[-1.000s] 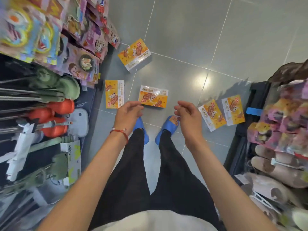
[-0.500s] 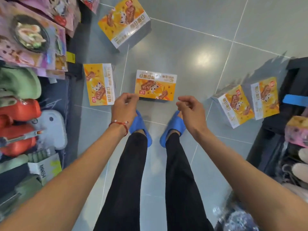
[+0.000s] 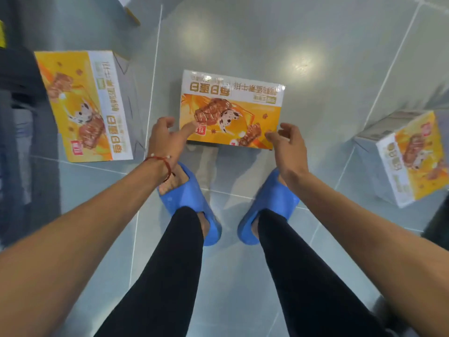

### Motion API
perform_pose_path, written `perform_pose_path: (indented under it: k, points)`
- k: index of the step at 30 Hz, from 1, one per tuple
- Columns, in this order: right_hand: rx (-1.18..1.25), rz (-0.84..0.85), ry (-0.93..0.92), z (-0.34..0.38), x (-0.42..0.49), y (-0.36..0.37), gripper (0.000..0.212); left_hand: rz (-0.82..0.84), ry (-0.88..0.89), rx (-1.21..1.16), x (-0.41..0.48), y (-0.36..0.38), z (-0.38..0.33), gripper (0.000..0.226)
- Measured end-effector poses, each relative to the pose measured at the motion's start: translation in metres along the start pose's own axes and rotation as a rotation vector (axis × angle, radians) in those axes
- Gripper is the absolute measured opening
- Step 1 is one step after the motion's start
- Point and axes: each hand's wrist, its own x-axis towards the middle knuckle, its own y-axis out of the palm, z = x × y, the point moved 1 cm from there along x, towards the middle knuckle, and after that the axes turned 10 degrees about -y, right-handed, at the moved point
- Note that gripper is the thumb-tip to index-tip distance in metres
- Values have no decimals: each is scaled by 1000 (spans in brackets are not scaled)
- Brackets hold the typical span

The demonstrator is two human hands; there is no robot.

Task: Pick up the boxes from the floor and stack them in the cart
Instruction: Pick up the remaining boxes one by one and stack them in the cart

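An orange and white snack box (image 3: 233,103) lies flat on the grey tiled floor just ahead of my feet. My left hand (image 3: 165,139), with a red string at the wrist, is at the box's near left corner, thumb stretched over its face and fingers loosely bent. At the near right corner is my right hand (image 3: 286,144), fingers spread and lightly curled. Neither hand visibly grips the box. A second box (image 3: 82,105) lies flat to the left, and a third (image 3: 408,159) stands tilted at the right. No cart is in view.
My blue slippers (image 3: 189,198) (image 3: 269,203) stand close behind the middle box. A dark shelf base (image 3: 21,76) runs along the left edge. The corner of another box (image 3: 128,10) shows at the top. A dark object (image 3: 437,224) sits at the right edge.
I have bent down, so the floor and boxes look much closer. Both hands have dropped to the near corners of the middle box and opened wider.
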Motion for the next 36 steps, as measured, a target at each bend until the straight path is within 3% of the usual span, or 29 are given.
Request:
perform_pose_path:
  k: [3, 7, 11, 16, 24, 26, 29, 32, 33, 36]
  points:
    - [61, -24, -22, -15, 26, 18, 52, 41, 26, -12, 32, 12, 5, 70]
    - [102, -37, -90, -17, 43, 32, 46, 99, 128, -15, 50, 21, 7, 24]
    - [61, -46, -178, -18, 41, 34, 59, 170, 131, -66, 50, 24, 5, 35]
    - [103, -55, -149, -11, 30, 26, 66, 148, 72, -113, 34, 20, -11, 54]
    - [88, 27, -60, 11, 0, 1, 26, 67, 52, -67, -1, -9, -30, 39]
    - [54, 26, -2, 15, -1, 0, 26, 42, -8, -46, -4, -10, -31, 30]
    - [5, -11, 31, 19, 3, 2, 47, 9, -120, -23, -1, -5, -33, 35]
    - [10, -64, -16, 22, 14, 9, 22, -12, -128, -5, 8, -2, -36, 53]
    - [21, -86, -32, 25, 17, 12, 25, -21, -114, -5, 11, -1, -39, 64]
    - [94, -153, -27, 31, 28, 20, 70, -16, -59, -146, 19, 2, -48, 78]
